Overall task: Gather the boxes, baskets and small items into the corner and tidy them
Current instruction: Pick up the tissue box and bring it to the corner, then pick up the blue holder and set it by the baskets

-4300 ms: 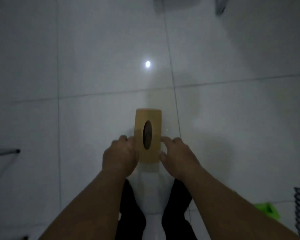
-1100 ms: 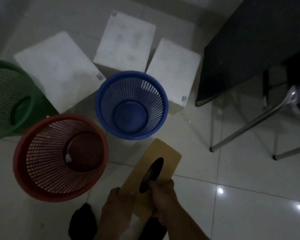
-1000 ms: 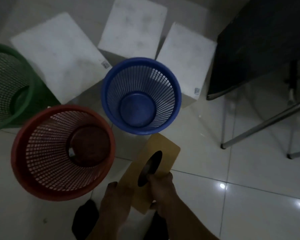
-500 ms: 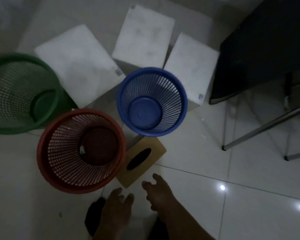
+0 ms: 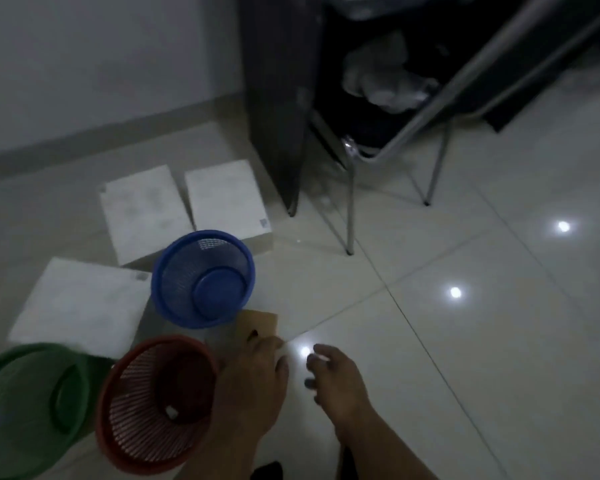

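So the brown cardboard box (image 5: pixel 258 323) sits on the tiled floor (image 5: pixel 465 341), tucked right up against the near side of the blue basket (image 5: pixel 203 278). Only a corner of it and a bit of its dark slot show, because the left hand (image 5: pixel 253 379) covers the rest. That hand is loosely spread, fingers (image 5: pixel 279 367) relaxed, and I honestly can't tell if it's resting on the box or just hanging above it. The right hand (image 5: pixel 336 379) is on the far side of the box from the baskets, over bare floor, fingers slightly curled and apart, not gripping anything.

Using the blue basket as the anchor: the red basket (image 5: pixel 156 407) is just nearer the camera and a little left, rims very close, with a small pale speck lying in its bottom. The green basket (image 5: pixel 28 410) is further left beyond the red one, side by side with it. A white box (image 5: pixel 80 303) lies flat just left of the blue basket, and two more white boxes (image 5: pixel 142 213) (image 5: pixel 226 199) sit directly behind it, next to each other. Beyond those is the wall (image 5: pixel 84 64) with its skirting strip.

Behind and right of the blue basket there's a dark cabinet panel (image 5: pixel 278 98), and past it a metal-legged chair (image 5: pixel 395 147) with some crumpled pale stuff (image 5: pixel 381 77) in the shadows underneath. Everything is pretty dim and blurry.
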`<state>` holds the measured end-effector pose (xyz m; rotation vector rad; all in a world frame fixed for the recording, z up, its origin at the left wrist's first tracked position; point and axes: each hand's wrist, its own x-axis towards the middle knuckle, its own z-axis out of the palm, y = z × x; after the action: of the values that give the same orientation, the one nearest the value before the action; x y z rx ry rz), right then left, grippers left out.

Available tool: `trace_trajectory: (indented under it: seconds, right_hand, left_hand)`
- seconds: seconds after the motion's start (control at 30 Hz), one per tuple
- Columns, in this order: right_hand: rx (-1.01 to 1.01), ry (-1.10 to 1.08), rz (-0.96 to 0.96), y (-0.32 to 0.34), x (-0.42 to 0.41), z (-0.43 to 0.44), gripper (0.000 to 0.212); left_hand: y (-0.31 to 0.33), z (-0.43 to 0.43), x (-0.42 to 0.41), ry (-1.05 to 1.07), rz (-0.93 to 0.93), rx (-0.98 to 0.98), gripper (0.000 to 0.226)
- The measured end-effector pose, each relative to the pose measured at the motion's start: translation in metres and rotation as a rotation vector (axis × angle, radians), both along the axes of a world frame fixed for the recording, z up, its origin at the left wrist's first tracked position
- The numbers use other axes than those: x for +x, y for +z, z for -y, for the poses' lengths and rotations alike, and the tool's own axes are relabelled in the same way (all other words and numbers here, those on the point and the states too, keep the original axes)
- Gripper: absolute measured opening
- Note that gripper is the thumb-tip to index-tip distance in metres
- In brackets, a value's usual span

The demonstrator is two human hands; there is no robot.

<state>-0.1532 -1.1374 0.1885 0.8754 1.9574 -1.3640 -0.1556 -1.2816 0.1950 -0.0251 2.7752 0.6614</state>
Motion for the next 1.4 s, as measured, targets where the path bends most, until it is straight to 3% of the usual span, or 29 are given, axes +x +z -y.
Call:
trace_trajectory:
  seconds: [0.07,0.17,0.3,0.5,0.73,1.07,1.4]
  right_hand:
    - [0.112,-0.093,-0.145,0.018,0.017,-0.032,0.017]
    - [0.258,-0.25,-0.19,0.05,0.05,-0.094,0.037]
    - [0.408,-0.35,-0.129,0.076,0.101,-0.175,0.053]
    - [0.467,-0.465,-0.072,0.07,0.145,-0.269,0.045]
    - [0.422,-0.654,0.037,0.04,0.206,-0.35,0.044]
    - [0.379,-0.972,0.31,-0.007,0.263,-0.399,0.043]
    - [0.32,-1.194,0.493,-0.092,0.359,-0.398,0.029]
  left_hand:
    - [0.014,-0.033,-0.003,-0.146,-0.083,0.002,0.028]
    - [0.039,-0.111,0.003,-0.335,-0.18,0.025,0.014]
    - [0.061,-0.207,0.027,-0.486,-0.087,0.152,0.016]
    - [0.071,-0.319,0.055,-0.733,-0.01,0.097,0.014]
    - [0.044,-0.415,0.093,-0.927,0.069,0.068,0.013]
    - [0.0,-0.509,0.117,-1.354,0.137,-0.001,0.011]
    - [-0.088,-0.54,0.179,-1.621,0.308,-0.21,0.027]
